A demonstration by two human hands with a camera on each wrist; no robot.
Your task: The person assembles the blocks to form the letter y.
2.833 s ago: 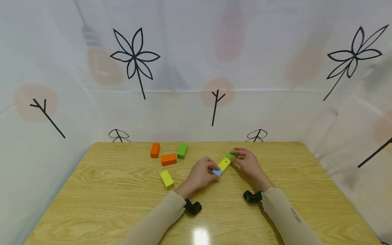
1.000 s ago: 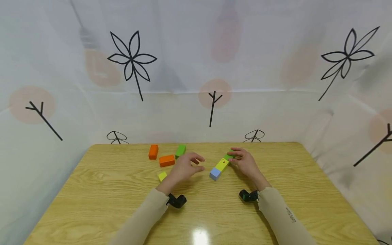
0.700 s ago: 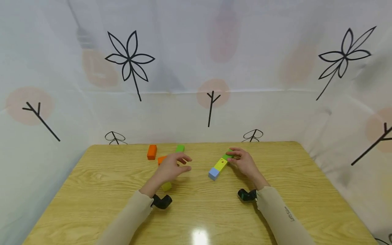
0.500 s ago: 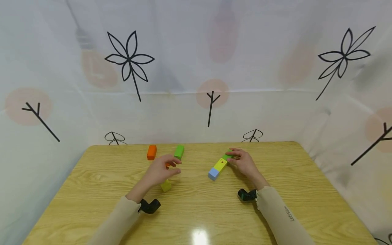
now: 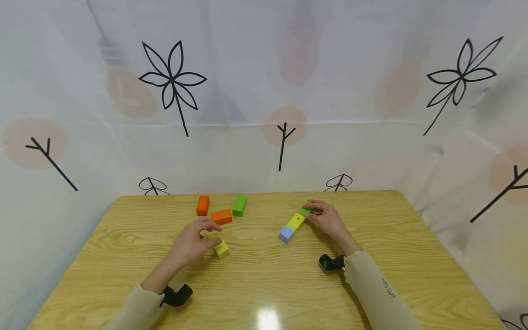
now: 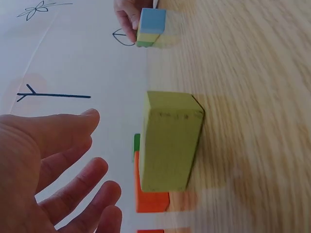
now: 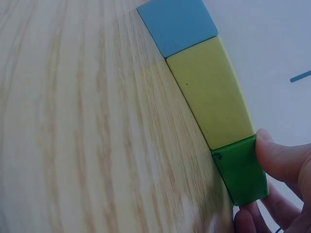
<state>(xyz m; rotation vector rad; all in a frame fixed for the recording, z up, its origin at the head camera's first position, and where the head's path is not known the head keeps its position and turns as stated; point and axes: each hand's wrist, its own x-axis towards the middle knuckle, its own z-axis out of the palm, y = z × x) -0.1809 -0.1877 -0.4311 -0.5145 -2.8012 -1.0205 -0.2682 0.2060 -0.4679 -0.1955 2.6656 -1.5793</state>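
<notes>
Over a loose yellow block on the left side of the table, my left hand hovers with thumb and fingers spread apart and nothing between them. The left wrist view shows that yellow block standing beside the spread fingertips. To the right, a row lies on the wood: a blue block, a yellow block with a small printed mark, and a green block at the far end, all end to end. My right hand holds the green block between thumb and fingers, which partly cover it.
Two orange blocks and another green block lie at the back left of the wooden table. A white cloth with plant drawings rises behind the table's back edge. Black wrist cameras hang below both cuffs.
My left hand has let go of the blue block and moved left to the loose yellow block. My right hand has stayed at the green block.
</notes>
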